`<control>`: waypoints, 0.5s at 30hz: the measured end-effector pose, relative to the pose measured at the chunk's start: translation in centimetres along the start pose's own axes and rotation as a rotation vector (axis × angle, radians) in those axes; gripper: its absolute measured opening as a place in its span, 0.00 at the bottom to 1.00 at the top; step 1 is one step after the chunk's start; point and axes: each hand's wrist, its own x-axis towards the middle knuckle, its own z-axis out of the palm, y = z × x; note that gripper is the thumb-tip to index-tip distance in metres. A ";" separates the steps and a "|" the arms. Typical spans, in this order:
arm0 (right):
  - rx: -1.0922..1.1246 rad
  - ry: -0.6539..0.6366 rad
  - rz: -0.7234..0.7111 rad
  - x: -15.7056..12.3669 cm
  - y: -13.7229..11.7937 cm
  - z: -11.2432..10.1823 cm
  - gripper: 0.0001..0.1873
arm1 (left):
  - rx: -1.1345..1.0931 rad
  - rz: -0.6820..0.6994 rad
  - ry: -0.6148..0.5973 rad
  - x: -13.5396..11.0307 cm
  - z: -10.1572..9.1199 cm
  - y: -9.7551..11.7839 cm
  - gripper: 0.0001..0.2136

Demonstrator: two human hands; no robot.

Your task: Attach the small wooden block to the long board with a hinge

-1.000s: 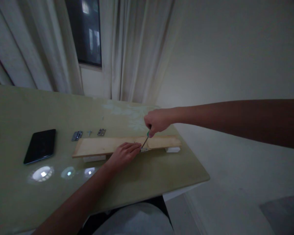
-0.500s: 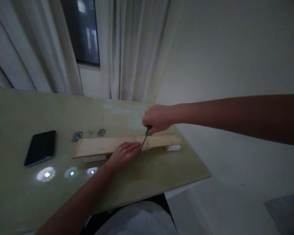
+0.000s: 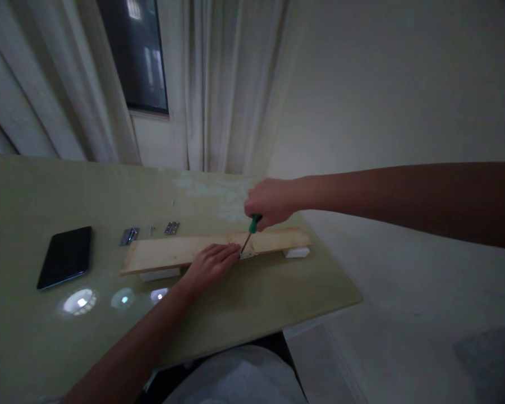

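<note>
My right hand (image 3: 268,203) is wrapped around a screwdriver (image 3: 253,226) with a green handle. Its shaft slants down to the left, with the tip at a small metal hinge (image 3: 247,255) on the near edge of a pale wooden board (image 3: 160,251). My left hand (image 3: 212,264) lies over that edge, fingers stretched out, fingertips beside the screwdriver tip. The left thumb and anything beneath the fingers are hidden. White blocks (image 3: 297,253) support the board from below.
Beyond the board lie another hinge (image 3: 172,228), a few screws (image 3: 151,230) and a dark metal hinge (image 3: 128,236) with screws on it. A black tablet (image 3: 65,257) rests to the left on the greenish table (image 3: 235,314). Curtains (image 3: 231,84) hang behind.
The view has shifted slightly, so the things on the table appear a little further left. Both hands keep their places, the right still gripping the screwdriver at the hinge.
</note>
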 end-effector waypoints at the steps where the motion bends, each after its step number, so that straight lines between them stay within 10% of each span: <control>1: 0.150 -0.118 0.106 0.5 -0.3 -0.2 0.16 | -0.008 -0.001 -0.003 0.0 0.0 0.0 0.15; 4: 0.321 -0.264 0.213 1.2 -0.9 -0.4 0.21 | -0.021 -0.009 0.008 -0.1 0.0 0.0 0.16; 11: -0.323 0.210 -0.337 -0.6 -0.2 -0.2 0.12 | -0.030 -0.014 0.013 0.0 -0.2 0.0 0.16; 15: 0.046 -0.016 0.066 0.9 -0.8 -0.4 0.17 | 0.015 0.018 0.041 0.2 -0.2 0.1 0.15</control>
